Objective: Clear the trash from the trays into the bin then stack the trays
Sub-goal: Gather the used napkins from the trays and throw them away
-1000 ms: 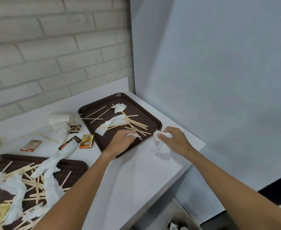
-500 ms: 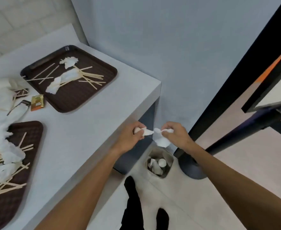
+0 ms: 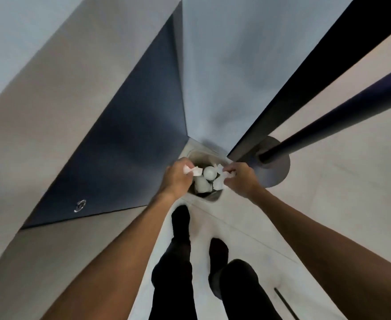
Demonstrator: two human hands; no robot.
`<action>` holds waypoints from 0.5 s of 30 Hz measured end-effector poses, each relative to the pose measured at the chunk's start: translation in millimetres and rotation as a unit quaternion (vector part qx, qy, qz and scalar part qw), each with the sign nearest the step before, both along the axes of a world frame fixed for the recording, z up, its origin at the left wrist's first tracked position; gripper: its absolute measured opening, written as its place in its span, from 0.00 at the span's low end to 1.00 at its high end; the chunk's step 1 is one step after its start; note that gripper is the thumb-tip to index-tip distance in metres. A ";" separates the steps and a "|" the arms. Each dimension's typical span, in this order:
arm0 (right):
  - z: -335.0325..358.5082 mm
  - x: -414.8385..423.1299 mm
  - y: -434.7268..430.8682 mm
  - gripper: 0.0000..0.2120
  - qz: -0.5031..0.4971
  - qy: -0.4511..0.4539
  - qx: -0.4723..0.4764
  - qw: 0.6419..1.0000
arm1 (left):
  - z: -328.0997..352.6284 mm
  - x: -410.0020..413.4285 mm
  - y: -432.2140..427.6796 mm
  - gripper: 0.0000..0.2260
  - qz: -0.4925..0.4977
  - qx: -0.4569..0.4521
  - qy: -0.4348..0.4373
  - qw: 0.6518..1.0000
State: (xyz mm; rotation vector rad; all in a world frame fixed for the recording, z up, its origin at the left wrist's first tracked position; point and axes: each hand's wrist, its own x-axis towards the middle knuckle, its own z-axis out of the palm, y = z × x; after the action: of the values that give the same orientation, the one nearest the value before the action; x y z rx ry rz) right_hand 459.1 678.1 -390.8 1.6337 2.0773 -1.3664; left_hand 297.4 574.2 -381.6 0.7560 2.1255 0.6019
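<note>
Down on the floor (image 3: 243, 218), in the corner beside the dark side panel (image 3: 125, 158) of the surface, the bin (image 3: 209, 199) held a white cup (image 3: 210, 172) and crumpled tissues (image 3: 201, 186). Above its opening the left grip (image 3: 178, 179) pinched a scrap of white tissue (image 3: 193, 171), and the right grip (image 3: 240, 181) pinched another tissue wad (image 3: 225, 175), both pieces over the bin
</note>
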 end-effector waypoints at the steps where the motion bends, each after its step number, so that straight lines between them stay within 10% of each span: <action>1: -26.9 -3.4 0.6 0.17 -0.001 -0.008 -0.001 1.000 | -27.0 -1.7 3.0 0.06 -0.012 -0.008 0.002 1.000; 8: -176.0 -19.2 0.0 0.21 -0.006 -0.013 -0.039 0.999 | -170.2 -18.5 10.6 0.16 -0.064 -0.053 -0.015 0.996; 15: -166.4 -16.3 1.2 0.17 -0.012 -0.017 -0.022 1.000 | -157.9 -25.5 5.3 0.22 -0.081 -0.065 -0.053 0.993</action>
State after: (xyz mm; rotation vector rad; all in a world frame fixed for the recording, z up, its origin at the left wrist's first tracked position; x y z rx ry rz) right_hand 442.9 679.3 -557.2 1.6570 2.0016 -1.3716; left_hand 271.9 579.6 -539.6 0.7965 1.9622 0.4038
